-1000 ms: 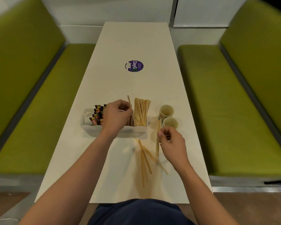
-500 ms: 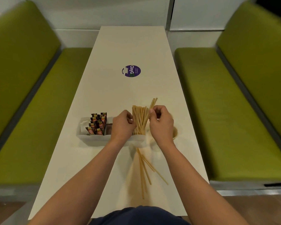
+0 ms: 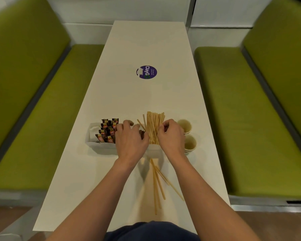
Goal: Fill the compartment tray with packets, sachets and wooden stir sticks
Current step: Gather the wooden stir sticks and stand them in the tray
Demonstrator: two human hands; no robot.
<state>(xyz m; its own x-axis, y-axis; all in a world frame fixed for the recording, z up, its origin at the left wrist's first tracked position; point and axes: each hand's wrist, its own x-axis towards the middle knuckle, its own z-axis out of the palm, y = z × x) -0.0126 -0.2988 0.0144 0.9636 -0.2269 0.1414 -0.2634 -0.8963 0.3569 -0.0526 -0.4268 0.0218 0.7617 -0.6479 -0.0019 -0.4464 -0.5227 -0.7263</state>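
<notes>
A white compartment tray (image 3: 101,148) stands on the table. Its left part holds dark brown and red sachets (image 3: 108,129) standing upright. Its right part holds a bundle of wooden stir sticks (image 3: 153,123) leaning away from me. My left hand (image 3: 130,141) lies over the tray's middle with fingers spread, thumb against the bundle's left side. My right hand (image 3: 171,136) pinches the bundle's right side with curled fingers. Several loose stir sticks (image 3: 157,185) lie on the table in front of the tray. The middle compartment is hidden under my left hand.
Two paper cups (image 3: 184,126) (image 3: 190,143) stand just right of the tray, beside my right hand. A purple round sticker (image 3: 146,72) sits farther up the white table (image 3: 146,40). Green benches (image 3: 42,110) (image 3: 250,110) flank the table.
My right hand carried sticks from the table up to the tray and now holds them against the bundle. My left hand spread its fingers over the tray's middle.
</notes>
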